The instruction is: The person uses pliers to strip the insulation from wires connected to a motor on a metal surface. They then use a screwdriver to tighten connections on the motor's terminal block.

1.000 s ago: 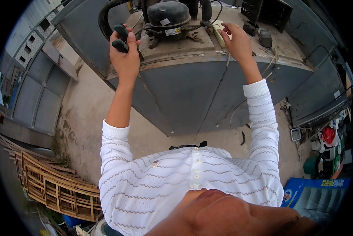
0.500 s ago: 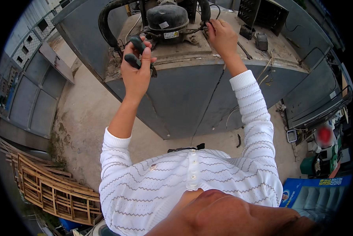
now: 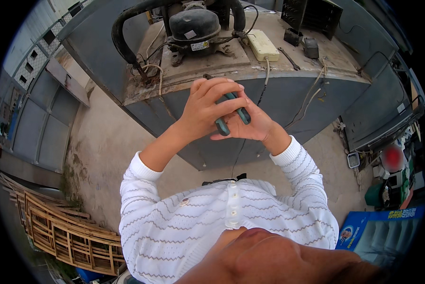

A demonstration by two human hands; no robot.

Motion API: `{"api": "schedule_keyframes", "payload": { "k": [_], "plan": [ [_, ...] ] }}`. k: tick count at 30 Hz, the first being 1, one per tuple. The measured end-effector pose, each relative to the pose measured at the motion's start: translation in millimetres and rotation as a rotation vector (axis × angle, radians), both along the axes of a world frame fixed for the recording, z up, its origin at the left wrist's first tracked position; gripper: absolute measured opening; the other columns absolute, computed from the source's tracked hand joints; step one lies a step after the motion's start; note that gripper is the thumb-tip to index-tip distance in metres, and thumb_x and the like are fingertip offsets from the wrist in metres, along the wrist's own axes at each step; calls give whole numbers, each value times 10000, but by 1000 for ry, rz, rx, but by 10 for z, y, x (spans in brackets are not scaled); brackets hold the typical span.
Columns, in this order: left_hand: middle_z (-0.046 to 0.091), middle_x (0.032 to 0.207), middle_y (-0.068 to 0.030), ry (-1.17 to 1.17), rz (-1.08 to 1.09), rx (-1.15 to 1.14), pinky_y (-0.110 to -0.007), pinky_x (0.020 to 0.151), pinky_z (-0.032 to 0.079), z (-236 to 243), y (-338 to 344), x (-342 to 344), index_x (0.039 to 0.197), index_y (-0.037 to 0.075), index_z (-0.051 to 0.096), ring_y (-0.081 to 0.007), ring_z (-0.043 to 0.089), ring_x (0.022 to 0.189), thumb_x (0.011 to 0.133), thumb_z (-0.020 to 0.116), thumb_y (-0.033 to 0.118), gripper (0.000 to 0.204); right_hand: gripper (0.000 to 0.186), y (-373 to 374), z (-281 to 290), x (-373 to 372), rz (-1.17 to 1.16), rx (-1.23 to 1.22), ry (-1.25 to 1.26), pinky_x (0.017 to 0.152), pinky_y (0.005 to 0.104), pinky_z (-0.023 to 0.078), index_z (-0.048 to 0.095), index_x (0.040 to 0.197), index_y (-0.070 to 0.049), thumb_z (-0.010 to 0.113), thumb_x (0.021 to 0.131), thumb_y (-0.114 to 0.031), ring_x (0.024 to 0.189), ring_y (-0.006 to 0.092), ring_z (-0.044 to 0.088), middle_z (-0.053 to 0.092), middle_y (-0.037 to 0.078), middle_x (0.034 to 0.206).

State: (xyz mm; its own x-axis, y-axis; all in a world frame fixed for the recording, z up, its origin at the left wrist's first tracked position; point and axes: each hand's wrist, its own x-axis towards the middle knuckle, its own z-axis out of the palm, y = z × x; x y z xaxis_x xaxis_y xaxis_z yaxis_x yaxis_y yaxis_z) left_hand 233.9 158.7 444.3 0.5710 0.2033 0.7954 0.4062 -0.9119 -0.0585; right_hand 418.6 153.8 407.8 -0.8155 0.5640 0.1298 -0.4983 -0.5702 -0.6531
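Both my hands meet in front of the work surface's near edge, around a pair of pliers point(image 3: 222, 126) with dark green and black handles. My left hand point(image 3: 198, 109) is closed on the pliers, its fingers curled over the handles; the jaws are mostly hidden, with a dark tip above the knuckles. My right hand point(image 3: 256, 124) has its palm turned up beside the handles, one digit stretched beneath them and its other fingers mostly hidden. Beyond the hands sits a black compressor point(image 3: 193, 26) with cables at its side.
The dusty surface point(image 3: 212, 71) tops a grey metal cabinet point(image 3: 198, 118). On it are a cream power strip point(image 3: 263, 46), a wrench point(image 3: 289, 59), a small dark box point(image 3: 310, 48) and a black vented housing point(image 3: 312, 19). Wooden frames point(image 3: 66, 232) lie at lower left, a blue case point(image 3: 378, 232) at lower right.
My left hand has drawn back and to the right with the pliers. My right hand has left the cables beside the compressor and come down to meet it, uncovering the power strip.
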Motion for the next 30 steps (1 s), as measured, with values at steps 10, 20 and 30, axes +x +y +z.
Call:
{"api": "schedule_keyframes", "payload": {
  "k": [10, 20, 30],
  "plan": [
    [551, 1396, -49, 95, 123, -223, -462, 1112, 307, 274, 47, 298, 1344, 183, 585, -274, 490, 1289, 692, 821, 312, 706, 281, -140, 88, 704, -585, -73, -229, 824, 397, 600, 524, 1168, -64, 616, 918, -153, 853, 198, 664, 608, 72, 944],
    [725, 1169, -22, -283, 476, -508, -374, 815, 538, 429, 1419, 524, 1267, 128, 669, -175, 699, 874, 860, 707, 509, 558, 441, 463, 670, 1244, -738, 702, -1495, 689, 281, 434, 643, 1021, -26, 593, 966, -461, 728, 111, 544, 562, -1, 784],
    [752, 1068, 33, -221, 507, -546, -357, 785, 547, 455, 1473, 566, 1195, 200, 707, -185, 714, 929, 853, 714, 445, 421, 320, 568, 1093, 1263, -480, 439, -1290, 597, 212, 460, 639, 1164, -43, 591, 972, -295, 642, 40, 538, 702, 30, 894]
  ]
}}
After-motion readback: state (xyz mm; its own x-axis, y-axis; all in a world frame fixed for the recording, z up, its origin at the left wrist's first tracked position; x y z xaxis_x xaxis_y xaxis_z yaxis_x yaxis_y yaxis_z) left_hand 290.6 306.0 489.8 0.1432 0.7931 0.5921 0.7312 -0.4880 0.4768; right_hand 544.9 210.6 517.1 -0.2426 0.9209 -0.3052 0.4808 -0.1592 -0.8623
